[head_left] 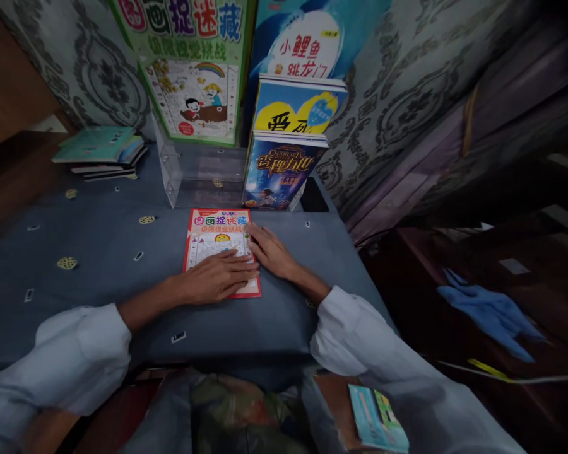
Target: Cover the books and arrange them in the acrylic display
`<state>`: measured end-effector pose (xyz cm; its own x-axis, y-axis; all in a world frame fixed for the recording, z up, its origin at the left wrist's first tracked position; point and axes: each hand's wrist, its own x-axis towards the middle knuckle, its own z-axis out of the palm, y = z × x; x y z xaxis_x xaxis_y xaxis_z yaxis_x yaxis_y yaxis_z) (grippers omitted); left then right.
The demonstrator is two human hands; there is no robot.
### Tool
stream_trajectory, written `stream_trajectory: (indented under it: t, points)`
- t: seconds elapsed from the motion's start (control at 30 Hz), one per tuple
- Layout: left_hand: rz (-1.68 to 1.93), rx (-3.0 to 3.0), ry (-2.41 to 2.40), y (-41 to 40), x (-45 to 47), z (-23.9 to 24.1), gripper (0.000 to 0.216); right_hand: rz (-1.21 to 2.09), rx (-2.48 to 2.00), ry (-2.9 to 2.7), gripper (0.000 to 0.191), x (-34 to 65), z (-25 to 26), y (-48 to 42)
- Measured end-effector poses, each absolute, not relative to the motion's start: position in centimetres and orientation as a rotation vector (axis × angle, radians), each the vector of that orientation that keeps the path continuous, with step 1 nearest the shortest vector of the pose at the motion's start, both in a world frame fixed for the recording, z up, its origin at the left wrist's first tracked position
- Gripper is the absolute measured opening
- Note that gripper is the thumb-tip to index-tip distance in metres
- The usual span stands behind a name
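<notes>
A red-bordered picture book (202,247) with a smiling sun on its cover lies closed on the grey-blue tablecloth (156,315). My left hand (220,276) rests flat across the lower part of the cover, its fingers stretched out to the right. At the book's right edge, my right hand (271,252) lies with fingers extended, its fingertips touching the cover near the top right. Parts of the cover are hidden under both hands.
Behind the book, a clear acrylic book stand (194,180) holds a green picture book (189,101) and several blue books (284,170). A stack of books (101,151) lies at the back left. A dark phone-like object (315,194) sits beside the stand. A teal book (377,417) is near my lap.
</notes>
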<state>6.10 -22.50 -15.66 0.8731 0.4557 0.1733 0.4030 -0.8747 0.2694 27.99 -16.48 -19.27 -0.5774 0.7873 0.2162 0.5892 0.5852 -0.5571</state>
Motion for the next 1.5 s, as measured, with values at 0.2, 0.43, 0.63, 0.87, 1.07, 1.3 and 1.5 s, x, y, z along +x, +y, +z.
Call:
stream_trajectory:
  t: [0.2,0.43,0.63,0.87,1.07,1.3,1.5]
  points:
    - [0.323,2.802,0.78,-20.4,5.1,-16.3,0.043,0.511,-1.124,-2.429,0.05,27.9,-19.1,-17.0]
    - [0.267,2.659,1.348,-16.9,0.1,-17.0,0.062,0.486,-1.166,-2.463,0.051,27.7,-18.7,-17.2]
    - [0.229,2.625,1.522,-20.0,-2.1,-18.0,0.077,0.43,-1.26,-2.502,0.052,27.3,-17.9,-18.5]
    - [0.365,2.592,1.703,-25.6,-0.7,-19.8,0.078,0.313,-1.427,-2.535,0.057,26.7,-17.8,-25.0]
    - [0.697,2.399,1.648,-28.4,1.5,-21.0,0.063,0.36,-1.413,-2.496,0.054,26.6,-16.8,-27.0]
    - [1.208,0.951,1.37,-23.5,0.5,-15.8,0.054,0.632,-1.28,-2.235,0.037,27.3,-15.5,-24.0]
    - [1.103,0.517,1.262,-21.1,0.7,-13.3,0.032,0.773,-1.336,-2.051,0.035,26.7,-15.7,-22.7]
